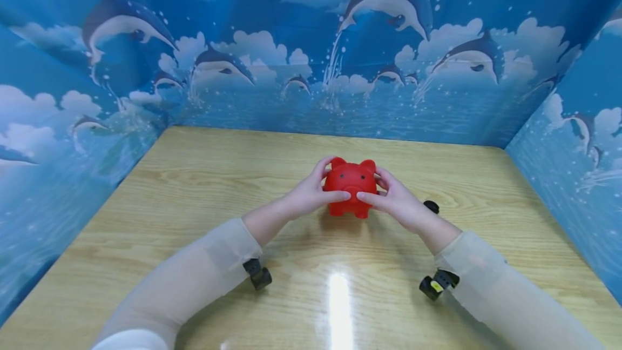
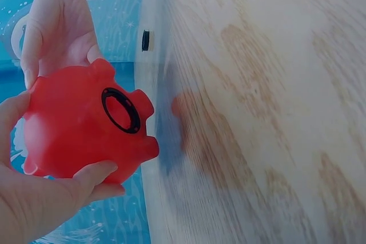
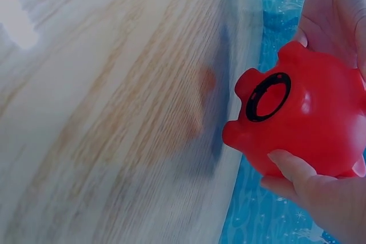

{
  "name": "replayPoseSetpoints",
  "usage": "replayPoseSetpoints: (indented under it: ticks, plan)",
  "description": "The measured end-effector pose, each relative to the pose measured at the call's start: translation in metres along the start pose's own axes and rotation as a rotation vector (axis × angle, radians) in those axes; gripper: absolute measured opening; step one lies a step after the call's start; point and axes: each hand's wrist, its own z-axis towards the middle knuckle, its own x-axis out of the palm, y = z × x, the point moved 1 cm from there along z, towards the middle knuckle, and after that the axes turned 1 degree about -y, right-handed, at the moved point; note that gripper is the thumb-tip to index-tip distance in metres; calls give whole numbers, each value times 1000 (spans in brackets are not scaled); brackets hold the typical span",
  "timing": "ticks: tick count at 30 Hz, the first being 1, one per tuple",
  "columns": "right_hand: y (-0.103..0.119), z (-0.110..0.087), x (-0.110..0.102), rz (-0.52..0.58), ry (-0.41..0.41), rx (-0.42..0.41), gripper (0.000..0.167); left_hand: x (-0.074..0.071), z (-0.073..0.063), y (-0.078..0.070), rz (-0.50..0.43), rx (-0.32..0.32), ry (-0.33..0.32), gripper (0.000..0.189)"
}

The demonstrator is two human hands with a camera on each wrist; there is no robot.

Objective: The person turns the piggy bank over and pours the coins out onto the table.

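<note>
A red piggy bank (image 1: 351, 180) is held up over the table between both hands, its snout turned toward the head camera. My left hand (image 1: 311, 192) grips its left side, thumb across the front and fingers round behind. On the opposite side my right hand (image 1: 399, 202) grips it the same way, the two thumbs lying near the snout. Both wrist views show the underside, with stubby feet and a black ring (image 2: 121, 111) around a round hole. Below the feet there is a gap to the tabletop.
The wood-grain table (image 1: 218, 177) carries a small black round piece (image 1: 431, 207) just beyond my right wrist. A blue curtain printed with dolphins (image 1: 301, 107) closes off the back and both sides. Black wrist cameras hang under both sleeves.
</note>
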Motion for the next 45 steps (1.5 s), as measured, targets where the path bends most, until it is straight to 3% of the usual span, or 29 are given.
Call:
replayPoseSetpoints:
  ticks: [31,45]
  plan:
    - [-5,2,-2,-33,1,-29,89,3,2,6,-21,84,-3,85]
    - [-5,1,0,-29,6,-53,87,2,1,10,-26,90,-9,84]
